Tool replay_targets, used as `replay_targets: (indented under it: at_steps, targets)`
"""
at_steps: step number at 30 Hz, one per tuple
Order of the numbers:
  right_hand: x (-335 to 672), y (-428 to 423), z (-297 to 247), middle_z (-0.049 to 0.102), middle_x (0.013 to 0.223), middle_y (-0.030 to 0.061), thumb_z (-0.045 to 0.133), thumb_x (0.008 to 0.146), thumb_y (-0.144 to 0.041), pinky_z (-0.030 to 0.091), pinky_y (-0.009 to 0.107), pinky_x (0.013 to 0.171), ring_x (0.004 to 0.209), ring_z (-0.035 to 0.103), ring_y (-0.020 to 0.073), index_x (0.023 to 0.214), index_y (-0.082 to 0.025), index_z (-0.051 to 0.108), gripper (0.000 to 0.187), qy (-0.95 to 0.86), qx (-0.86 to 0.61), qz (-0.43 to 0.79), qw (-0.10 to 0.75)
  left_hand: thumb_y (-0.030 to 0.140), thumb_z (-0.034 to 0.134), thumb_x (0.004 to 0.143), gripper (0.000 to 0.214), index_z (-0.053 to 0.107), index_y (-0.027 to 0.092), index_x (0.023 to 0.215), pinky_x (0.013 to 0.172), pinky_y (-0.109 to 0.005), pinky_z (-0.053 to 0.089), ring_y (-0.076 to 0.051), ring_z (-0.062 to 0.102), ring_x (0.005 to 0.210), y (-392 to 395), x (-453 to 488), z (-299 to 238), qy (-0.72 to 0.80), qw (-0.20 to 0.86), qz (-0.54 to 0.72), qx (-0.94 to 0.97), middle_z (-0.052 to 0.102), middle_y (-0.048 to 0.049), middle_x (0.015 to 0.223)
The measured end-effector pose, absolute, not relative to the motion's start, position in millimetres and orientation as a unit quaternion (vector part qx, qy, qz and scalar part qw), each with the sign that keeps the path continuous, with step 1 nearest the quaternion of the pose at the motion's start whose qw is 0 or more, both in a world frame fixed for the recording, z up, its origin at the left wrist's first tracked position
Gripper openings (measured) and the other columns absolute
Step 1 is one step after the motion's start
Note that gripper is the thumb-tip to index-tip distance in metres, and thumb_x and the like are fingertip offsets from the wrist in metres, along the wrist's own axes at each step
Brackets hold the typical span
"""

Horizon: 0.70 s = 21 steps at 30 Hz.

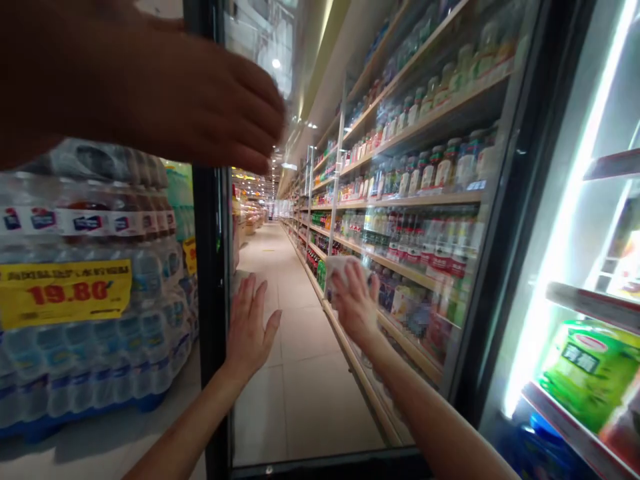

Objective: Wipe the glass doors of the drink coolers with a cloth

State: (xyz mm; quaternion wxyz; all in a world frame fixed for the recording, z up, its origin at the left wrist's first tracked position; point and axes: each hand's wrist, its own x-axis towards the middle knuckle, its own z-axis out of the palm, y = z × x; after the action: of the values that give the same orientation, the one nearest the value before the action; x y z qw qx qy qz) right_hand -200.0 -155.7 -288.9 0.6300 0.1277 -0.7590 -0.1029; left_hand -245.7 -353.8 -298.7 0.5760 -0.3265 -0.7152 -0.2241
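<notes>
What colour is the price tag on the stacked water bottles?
Yellow with red digits: the price tag, seen in the head view.

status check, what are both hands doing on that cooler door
Left hand flat, open on the glass door. Right hand pressing a white cloth to the glass. Another person's hand blurred across top left.

Left hand [250,327] flat — right hand [354,301] clutching

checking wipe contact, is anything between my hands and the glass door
Only the white cloth, pressed under the right hand against the glass door. The left hand lies flat and bare on the glass. Another hand crosses the upper left, clear of both.
</notes>
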Motion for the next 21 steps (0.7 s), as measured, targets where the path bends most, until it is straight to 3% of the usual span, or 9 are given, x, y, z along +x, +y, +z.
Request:
replay_targets:
  at_steps: [3,6,13,18,21]
  targets:
    - [-179.8,-88.8,-284.8,0.035,0.144,0.0111,0.04,0.088,-0.021,0.017,0.052,0.108,0.138,0.021,0.0237,0.134,-0.024,0.041,0.046,-0.723,-0.032,-0.044,0.688,0.033,0.043,0.089,0.061,0.018,0.018,0.143,0.108,-0.051,0.024,-0.028,0.017,0.139,-345.8,-249.4,-291.5,-0.727,0.575,-0.201,-0.316,0.021,-0.0163,0.15]
    - [-168.4,-63.8,-293.2,0.034,0.144,0.0154,0.038,0.088,-0.021,0.023,0.053,0.105,0.137,0.023,0.0266,0.134,-0.02,0.041,0.046,-0.712,-0.094,-0.027,0.695,0.037,0.044,0.088,0.061,0.023,0.017,0.141,0.109,-0.052,0.021,-0.028,0.016,0.139,-324.0,-246.9,-278.5,-0.731,0.577,-0.164,-0.324,0.025,-0.0169,0.148]
    - [-165.0,-82.4,-322.4,0.045,0.136,0.0115,0.045,0.086,-0.019,0.017,0.05,0.11,0.136,0.025,0.0244,0.125,-0.02,0.051,0.039,-0.77,0.053,-0.097,0.628,0.042,0.051,0.084,0.062,0.033,0.015,0.138,0.108,-0.059,0.014,-0.033,0.014,0.139,-289.3,-239.8,-267.7,-0.759,0.566,-0.117,-0.299,0.026,-0.0177,0.148]
    - [-158.4,-86.6,-325.2,0.052,0.125,0.0079,0.044,0.085,-0.013,0.038,0.039,0.099,0.124,0.039,0.0213,0.108,-0.022,0.061,0.03,-0.745,0.069,0.024,0.663,0.037,0.051,0.083,0.053,0.043,0.015,0.131,0.109,-0.058,0.014,-0.033,0.02,0.137,-290.9,-247.8,-277.7,-0.765,0.533,-0.175,-0.317,0.04,-0.0154,0.141]
    - [-145.3,-116.7,-336.2,0.057,0.115,0.0061,0.042,0.083,-0.01,0.046,0.033,0.088,0.108,0.051,0.0181,0.099,-0.024,0.064,0.03,-0.775,0.078,0.124,0.614,0.032,0.05,0.082,0.049,0.044,0.018,0.129,0.109,-0.058,0.016,-0.031,0.024,0.136,-285.0,-241.4,-287.7,-0.758,0.519,-0.216,-0.331,0.044,-0.0125,0.139]
